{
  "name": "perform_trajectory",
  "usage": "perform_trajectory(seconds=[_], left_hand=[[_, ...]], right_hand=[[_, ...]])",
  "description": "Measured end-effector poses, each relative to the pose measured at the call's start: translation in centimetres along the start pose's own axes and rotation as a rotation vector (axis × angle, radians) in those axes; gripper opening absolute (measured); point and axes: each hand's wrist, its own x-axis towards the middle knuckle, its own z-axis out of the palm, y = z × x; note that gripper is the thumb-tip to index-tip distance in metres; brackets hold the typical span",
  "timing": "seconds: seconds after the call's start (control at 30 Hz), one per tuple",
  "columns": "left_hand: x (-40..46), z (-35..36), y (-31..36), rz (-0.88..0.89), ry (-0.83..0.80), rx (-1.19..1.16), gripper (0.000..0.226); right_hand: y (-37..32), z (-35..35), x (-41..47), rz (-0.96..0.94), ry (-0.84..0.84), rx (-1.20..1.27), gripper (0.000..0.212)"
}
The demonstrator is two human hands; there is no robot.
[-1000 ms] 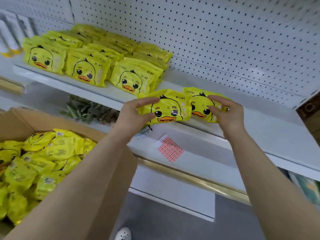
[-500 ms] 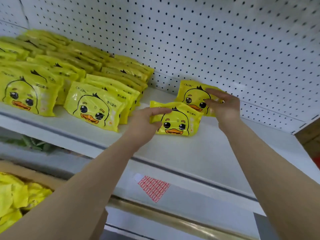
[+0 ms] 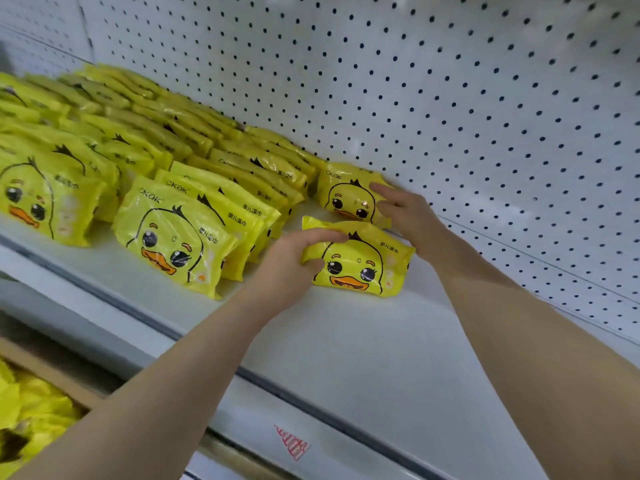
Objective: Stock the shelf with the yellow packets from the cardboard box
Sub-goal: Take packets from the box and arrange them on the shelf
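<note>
Two yellow duck-face packets stand on the white shelf (image 3: pixel 346 334), right of the stocked rows. My left hand (image 3: pixel 294 265) grips the left end of the nearer packet (image 3: pixel 363 265), thumb and fingers curled round it. My right hand (image 3: pixel 405 216) holds the farther packet (image 3: pixel 346 195) against the pegboard back wall, fingers lying along its right side. Several rows of the same yellow packets (image 3: pixel 173 233) fill the shelf's left part. The cardboard box (image 3: pixel 52 379) shows at the lower left with loose yellow packets (image 3: pixel 31 410) inside.
A white pegboard wall (image 3: pixel 450 98) backs the shelf. Bare shelf surface lies right of and in front of the two packets. A red sticker (image 3: pixel 294 445) sits on the ledge below the shelf edge.
Both hands carried the two packets from the shelf's front edge deeper in. The right packet now stands at the back wall, the left one in front of it. The view moved closer.
</note>
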Motion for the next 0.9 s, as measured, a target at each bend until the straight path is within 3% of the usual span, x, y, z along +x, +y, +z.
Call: perform_trajectory(seconds=[0.37, 0.47, 0.53, 0.67, 0.73, 0.83, 0.9], left_hand=[[1.6, 0.8, -0.4, -0.006, 0.033, 0.163, 0.052], [2.2, 1.1, 0.1, -0.004, 0.078, 0.249, 0.049], [2.9, 1.4, 0.4, 0.001, 0.105, 0.287, 0.049], [4.8, 2.4, 0.3, 0.038, 0.164, 0.274, 0.05], [5.5, 2.9, 0.0, 0.059, 0.197, 0.258, 0.052], [6.0, 3.5, -0.4, 0.069, 0.213, 0.265, 0.057], [5.4, 4.0, -0.4, 0.06, 0.229, 0.405, 0.064]], right_hand=[[2.3, -0.8, 0.1, 0.048, 0.088, 0.111, 0.044], [1.9, -0.9, -1.2, -0.04, 0.318, 0.141, 0.036], [1.8, -0.7, -2.8, -0.05, 0.463, 0.131, 0.02], [2.7, 0.4, -6.0, 0.041, 0.309, 0.186, 0.025], [3.5, 0.7, -6.7, 0.058, 0.254, 0.099, 0.021], [4.5, 0.6, -6.5, 0.105, 0.299, 0.109, 0.012], [4.7, 0.7, -6.2, 0.128, 0.335, 0.184, 0.011]])
